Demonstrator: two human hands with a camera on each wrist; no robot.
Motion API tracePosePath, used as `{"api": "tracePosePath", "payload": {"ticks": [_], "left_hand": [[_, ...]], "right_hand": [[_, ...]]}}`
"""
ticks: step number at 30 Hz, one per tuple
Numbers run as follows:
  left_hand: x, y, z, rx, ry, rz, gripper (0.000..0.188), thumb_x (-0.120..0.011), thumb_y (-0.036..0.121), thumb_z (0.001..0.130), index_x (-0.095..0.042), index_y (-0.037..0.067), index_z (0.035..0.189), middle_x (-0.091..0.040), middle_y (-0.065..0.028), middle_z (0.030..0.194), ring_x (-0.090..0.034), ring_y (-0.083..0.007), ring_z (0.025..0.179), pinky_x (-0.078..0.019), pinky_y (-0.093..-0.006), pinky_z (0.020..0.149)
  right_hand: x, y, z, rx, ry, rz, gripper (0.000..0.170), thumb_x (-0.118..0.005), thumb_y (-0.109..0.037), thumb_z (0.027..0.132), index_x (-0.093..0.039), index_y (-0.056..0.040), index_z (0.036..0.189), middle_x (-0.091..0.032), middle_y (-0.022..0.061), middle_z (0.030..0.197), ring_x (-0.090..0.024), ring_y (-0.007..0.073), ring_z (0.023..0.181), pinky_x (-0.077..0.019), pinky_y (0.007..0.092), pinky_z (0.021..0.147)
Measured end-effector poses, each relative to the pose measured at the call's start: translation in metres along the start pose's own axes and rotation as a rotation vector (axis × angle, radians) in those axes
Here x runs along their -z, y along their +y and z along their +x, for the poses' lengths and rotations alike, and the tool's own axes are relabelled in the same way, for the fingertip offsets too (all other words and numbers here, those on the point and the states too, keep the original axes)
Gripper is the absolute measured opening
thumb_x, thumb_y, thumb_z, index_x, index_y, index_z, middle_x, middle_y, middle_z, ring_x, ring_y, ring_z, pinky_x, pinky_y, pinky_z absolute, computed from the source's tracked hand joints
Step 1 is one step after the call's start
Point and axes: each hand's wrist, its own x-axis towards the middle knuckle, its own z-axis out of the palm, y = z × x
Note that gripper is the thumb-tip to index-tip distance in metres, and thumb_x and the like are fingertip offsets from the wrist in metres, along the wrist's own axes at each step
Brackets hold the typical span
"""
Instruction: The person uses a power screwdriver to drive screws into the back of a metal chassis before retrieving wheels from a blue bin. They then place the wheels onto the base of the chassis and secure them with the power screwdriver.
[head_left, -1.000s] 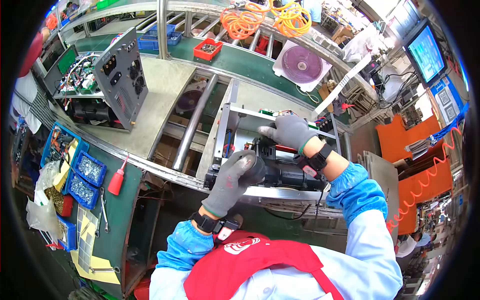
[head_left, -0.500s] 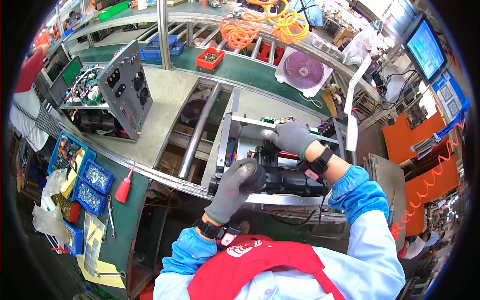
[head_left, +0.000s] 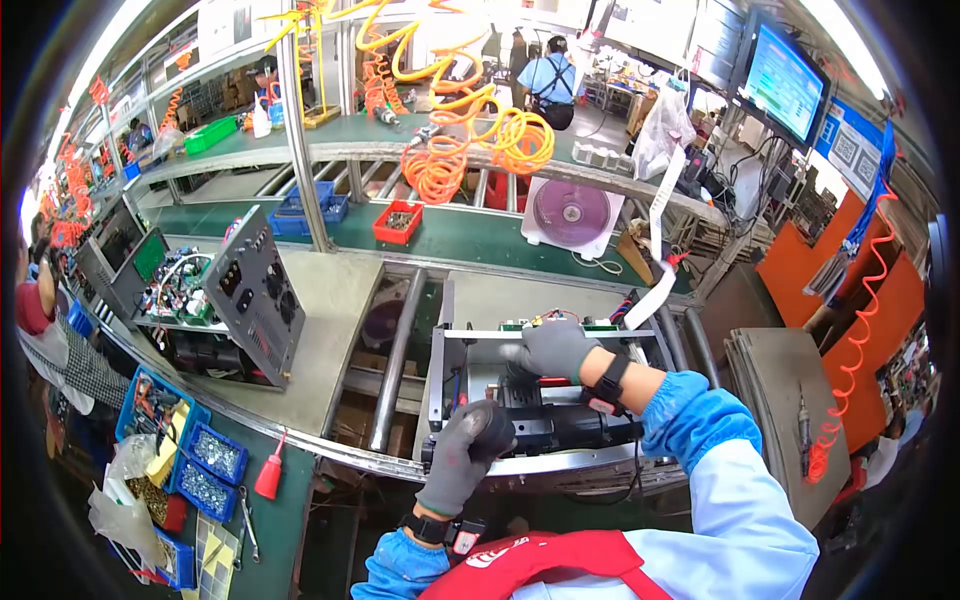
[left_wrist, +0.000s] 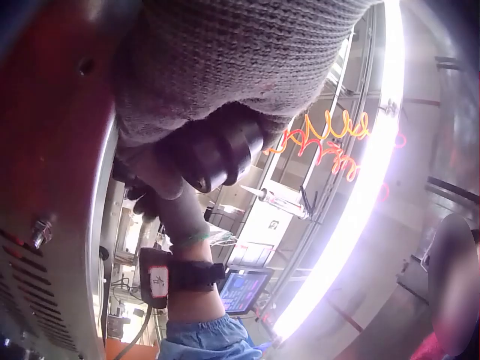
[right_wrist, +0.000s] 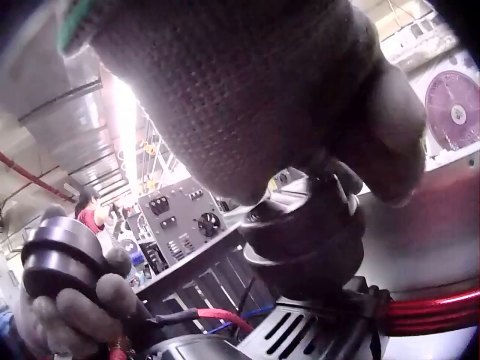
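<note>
An open metal frame holds a black motor-like unit lying lengthwise. At its left end my gloved left hand grips a black ringed cylinder, which shows between the fingers of the left hand in the right wrist view. My gloved right hand reaches in from above; its fingers curl round a black round part on top of a slotted black housing. Red wires run beside that housing. The right fingertips are partly hidden by the hand itself.
Left on the line stands another unit with a grey panel. Blue screw bins, a red bottle and wrenches lie at lower left. Beyond are a red bin, a purple fan and a metal roller.
The head view has tilted upward, so the bench sits lower in it. Both hands keep nearly the same places on the black parts.
</note>
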Motion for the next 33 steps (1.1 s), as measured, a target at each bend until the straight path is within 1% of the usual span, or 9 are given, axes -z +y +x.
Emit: {"api": "tracePosePath", "payload": {"ticks": [5, 8, 11, 13, 18, 24, 28, 31, 33], "left_hand": [[0.018, -0.014, 0.005, 0.002, -0.047, -0.069, 0.042, -0.055, 0.031, 0.099, -0.055, 0.001, 0.129, -0.060, -0.0124, 0.114, -0.063, -0.0244, 0.105, -0.0546, -0.0443, 0.094], [-0.002, -0.003, 0.003, -0.015, -0.021, 0.003, 0.032, -0.056, 0.038, 0.098, -0.054, 0.007, 0.090, -0.049, -0.0047, 0.083, -0.052, -0.0164, 0.080, -0.0491, -0.0360, 0.082], [-0.011, 0.002, 0.000, -0.009, 0.006, -0.058, 0.035, -0.054, 0.039, 0.100, -0.052, 0.008, 0.086, -0.044, -0.0043, 0.078, -0.051, -0.0171, 0.078, -0.0508, -0.0393, 0.086], [-0.033, 0.009, -0.006, -0.114, 0.122, 0.067, 0.037, -0.050, 0.042, 0.102, -0.053, 0.008, 0.086, -0.048, -0.0059, 0.080, -0.054, -0.0201, 0.082, -0.0507, -0.0438, 0.090], [-0.020, 0.007, 0.003, -0.604, 0.242, 1.129, 0.057, -0.092, 0.027, 0.070, -0.057, 0.003, 0.108, -0.067, -0.0081, 0.089, -0.068, -0.0205, 0.084, -0.0545, -0.0336, 0.077], [-0.037, -0.018, 0.017, -0.115, 0.092, 0.002, 0.050, -0.080, 0.012, 0.082, -0.052, 0.004, 0.123, -0.066, -0.0087, 0.109, -0.066, -0.0213, 0.100, -0.0545, -0.0325, 0.086], [-0.040, -0.033, 0.017, -0.445, 0.084, 1.118, 0.056, -0.077, 0.004, 0.082, -0.048, -0.001, 0.129, -0.067, -0.0176, 0.111, -0.070, -0.0296, 0.099, -0.0563, -0.0383, 0.082], [-0.053, -0.033, 0.020, -0.414, -0.085, 1.068, 0.049, -0.069, 0.011, 0.091, -0.047, -0.001, 0.134, -0.068, -0.0159, 0.110, -0.069, -0.0281, 0.101, -0.0551, -0.0367, 0.086], [-0.045, -0.039, 0.028, -0.004, -0.116, 0.401, 0.050, -0.068, 0.021, 0.094, -0.048, -0.001, 0.134, -0.066, -0.0129, 0.110, -0.066, -0.0256, 0.105, -0.0530, -0.0366, 0.090]], "right_hand": [[-0.016, 0.015, -0.011, 0.462, 0.201, 0.110, 0.055, -0.056, -0.052, 0.090, -0.067, -0.0014, 0.110, -0.063, 0.0235, 0.110, -0.066, 0.0377, 0.103, -0.0522, 0.0485, 0.088], [-0.015, 0.003, -0.007, 0.188, 0.146, 0.093, 0.050, -0.055, -0.051, 0.093, -0.067, -0.0044, 0.107, -0.070, 0.0190, 0.096, -0.070, 0.0383, 0.090, -0.0531, 0.0499, 0.081], [-0.015, 0.000, -0.007, 0.005, 0.171, 0.010, 0.047, -0.054, -0.051, 0.096, -0.067, -0.0062, 0.105, -0.073, 0.0154, 0.087, -0.071, 0.0379, 0.081, -0.0533, 0.0497, 0.076], [-0.020, 0.003, -0.009, -0.040, 0.251, -0.050, 0.048, -0.054, -0.052, 0.097, -0.067, -0.0059, 0.105, -0.073, 0.0160, 0.089, -0.071, 0.0373, 0.083, -0.0533, 0.0491, 0.076], [-0.004, -0.019, -0.084, 0.282, 0.287, 0.642, 0.053, -0.071, -0.034, 0.088, -0.060, -0.0017, 0.128, -0.067, 0.0197, 0.108, -0.066, 0.0356, 0.102, -0.0514, 0.0424, 0.093], [-0.021, -0.032, -0.121, 0.293, 0.465, 0.621, 0.068, -0.079, -0.033, 0.080, -0.053, 0.0001, 0.133, -0.062, 0.0206, 0.112, -0.061, 0.0374, 0.104, -0.0507, 0.0444, 0.089], [-0.027, -0.023, -0.134, 0.267, 0.506, 0.690, 0.068, -0.079, -0.031, 0.078, -0.053, 0.0002, 0.133, -0.059, 0.0223, 0.113, -0.062, 0.0389, 0.102, -0.0513, 0.0445, 0.088], [-0.032, -0.006, -0.143, 0.163, 0.442, 0.776, 0.066, -0.078, -0.033, 0.079, -0.054, -0.0009, 0.131, -0.061, 0.0220, 0.114, -0.064, 0.0351, 0.103, -0.0518, 0.0424, 0.089], [-0.029, 0.011, -0.146, 0.047, 0.339, 0.954, 0.062, -0.077, -0.035, 0.081, -0.056, -0.0015, 0.130, -0.063, 0.0215, 0.114, -0.065, 0.0315, 0.103, -0.0524, 0.0405, 0.089]]}}
